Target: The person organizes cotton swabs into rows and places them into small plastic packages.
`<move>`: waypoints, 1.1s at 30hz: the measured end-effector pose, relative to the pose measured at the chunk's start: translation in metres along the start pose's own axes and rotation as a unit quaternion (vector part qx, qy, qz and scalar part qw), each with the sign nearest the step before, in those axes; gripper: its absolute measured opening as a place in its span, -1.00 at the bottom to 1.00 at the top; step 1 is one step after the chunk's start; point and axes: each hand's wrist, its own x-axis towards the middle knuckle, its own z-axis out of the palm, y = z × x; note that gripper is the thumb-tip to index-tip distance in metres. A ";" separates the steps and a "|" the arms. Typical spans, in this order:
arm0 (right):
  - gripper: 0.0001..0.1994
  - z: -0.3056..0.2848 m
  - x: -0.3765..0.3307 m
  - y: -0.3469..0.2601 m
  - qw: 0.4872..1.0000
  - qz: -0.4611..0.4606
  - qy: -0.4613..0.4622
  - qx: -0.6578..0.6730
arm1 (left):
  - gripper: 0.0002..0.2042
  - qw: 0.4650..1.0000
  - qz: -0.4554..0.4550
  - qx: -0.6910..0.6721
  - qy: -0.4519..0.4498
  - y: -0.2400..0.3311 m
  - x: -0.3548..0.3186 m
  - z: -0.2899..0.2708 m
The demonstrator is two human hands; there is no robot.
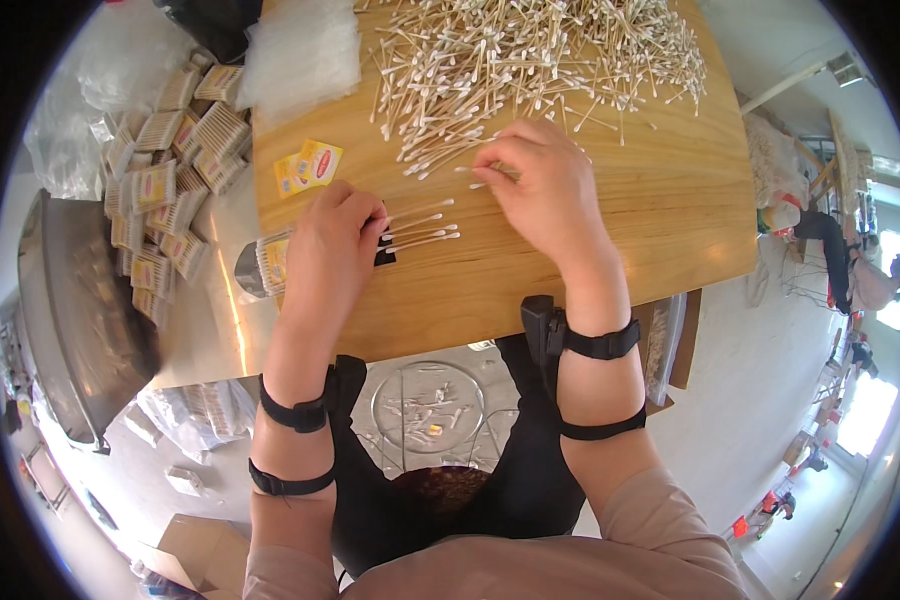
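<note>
That wooden worktop (670, 215) bears a great loose heap of cotton swabs (550, 55) around its twelve o'clock, a stack of clear plastic bags (302, 50) at ten, and yellow cards (313, 163) towards nine.

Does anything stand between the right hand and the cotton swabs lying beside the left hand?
Nothing visible does: only wooden tabletop shows between the right hand and those cotton swabs beside the left hand.
</note>
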 end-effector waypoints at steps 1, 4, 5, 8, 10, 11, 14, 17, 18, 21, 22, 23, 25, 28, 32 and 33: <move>-0.90 0.004 0.000 -0.005 1.000 -0.020 -0.011 -0.005 | -0.91 1.000 0.001 0.002 -0.001 0.000 -0.002 -0.002; -0.91 0.019 0.000 -0.022 0.997 -0.061 -0.045 0.004 | -0.93 0.999 0.036 0.002 -0.001 0.001 -0.004 -0.005; -0.91 0.025 -0.001 -0.026 0.997 -0.061 -0.044 0.004 | -0.94 1.000 0.003 -0.023 0.019 0.002 -0.003 -0.004; -0.92 0.037 -0.004 -0.036 0.995 -0.081 -0.056 -0.007 | -0.95 0.997 -0.014 -0.046 0.068 0.000 0.001 0.002; -0.94 0.039 -0.004 -0.041 0.996 -0.043 -0.063 0.040 | -0.93 0.994 0.001 -0.044 0.097 -0.003 0.002 0.008; -0.94 0.038 -0.002 -0.038 0.996 -0.044 -0.064 0.040 | -0.90 0.994 0.029 -0.028 0.106 -0.005 0.002 0.010; -0.92 0.027 0.004 -0.019 1.000 -0.009 0.001 -0.011 | -0.86 0.991 0.059 -0.019 0.119 -0.001 0.004 0.015; -0.95 0.025 0.005 -0.010 0.998 0.015 0.016 -0.063 | -0.83 0.990 0.059 -0.024 0.123 0.002 0.006 0.018; -0.95 0.026 0.005 -0.010 0.997 0.026 0.014 -0.068 | -0.83 0.991 0.055 -0.023 0.123 0.003 0.007 0.019; -0.95 0.029 0.005 -0.012 0.997 0.030 0.006 -0.069 | -0.81 0.991 0.063 -0.013 0.120 0.001 0.008 0.019; -0.95 0.030 0.005 -0.013 0.998 0.022 0.001 -0.065 | -0.81 0.991 0.063 -0.012 0.120 0.001 0.008 0.020; -0.95 0.030 0.005 -0.013 0.998 0.021 0.000 -0.065 | -0.81 0.990 0.060 -0.017 0.127 0.002 0.008 0.020; -0.91 0.032 0.004 -0.018 0.999 -0.012 -0.007 -0.046 | -0.81 0.989 0.056 -0.021 0.133 0.003 0.008 0.020; -0.90 0.035 0.001 -0.030 0.997 -0.037 -0.066 -0.029 | -0.86 0.990 0.049 -0.031 0.132 0.003 0.008 0.019; -0.88 0.035 0.003 -0.025 0.999 -0.005 -0.042 0.016 | -0.91 0.991 0.064 -0.035 0.110 0.004 0.008 0.017; -0.87 0.032 0.004 -0.019 1.000 0.006 0.000 -0.013 | -0.89 0.992 0.067 -0.029 0.105 0.005 0.008 0.017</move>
